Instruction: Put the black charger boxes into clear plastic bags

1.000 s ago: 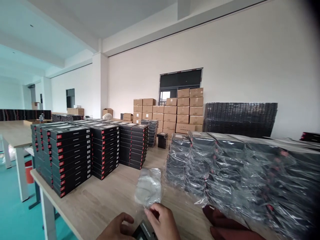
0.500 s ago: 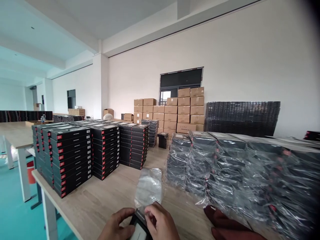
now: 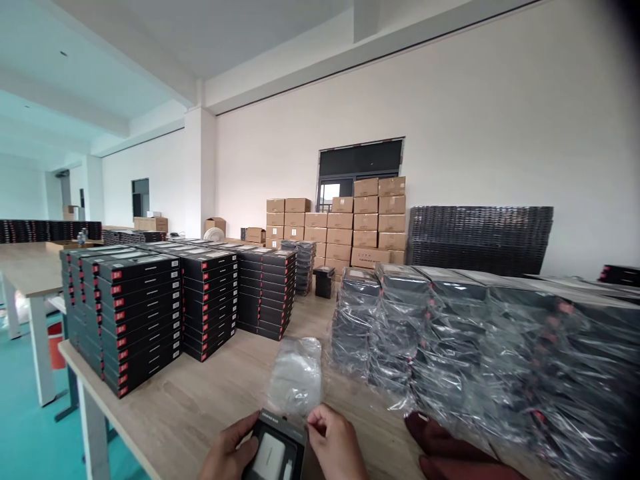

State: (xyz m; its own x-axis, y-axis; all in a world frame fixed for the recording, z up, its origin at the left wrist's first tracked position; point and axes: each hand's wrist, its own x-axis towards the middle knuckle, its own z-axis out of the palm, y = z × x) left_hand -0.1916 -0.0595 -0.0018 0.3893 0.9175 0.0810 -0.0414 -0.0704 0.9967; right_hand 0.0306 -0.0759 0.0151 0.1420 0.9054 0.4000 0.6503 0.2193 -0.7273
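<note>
My left hand [image 3: 234, 445] grips the left side of a small black box [image 3: 299, 460], thumb over its front. The front bears a white device [image 3: 270, 457], like a power bank, with a short white piece beside it; whether they are printed or real I cannot tell. At the box's upper right edge, the thumb and fingers of my right hand [image 3: 331, 437] are pinched together. Just beyond the box, a pile of clear plastic bags [image 3: 295, 377] lies flat on the wooden table [image 3: 210, 393].
Tall stacks of black boxes with red corners [image 3: 145, 320] stand at the left. Film-wrapped stacks of boxes [image 3: 450, 333] fill the right side. A dark red, cloth-like thing [image 3: 450, 447] lies before them. Brown cartons [image 3: 340, 237] are piled by the wall.
The black box has tilted up, showing more of its front. My right hand has shifted right, from over its top to its right edge. The bags stay put.
</note>
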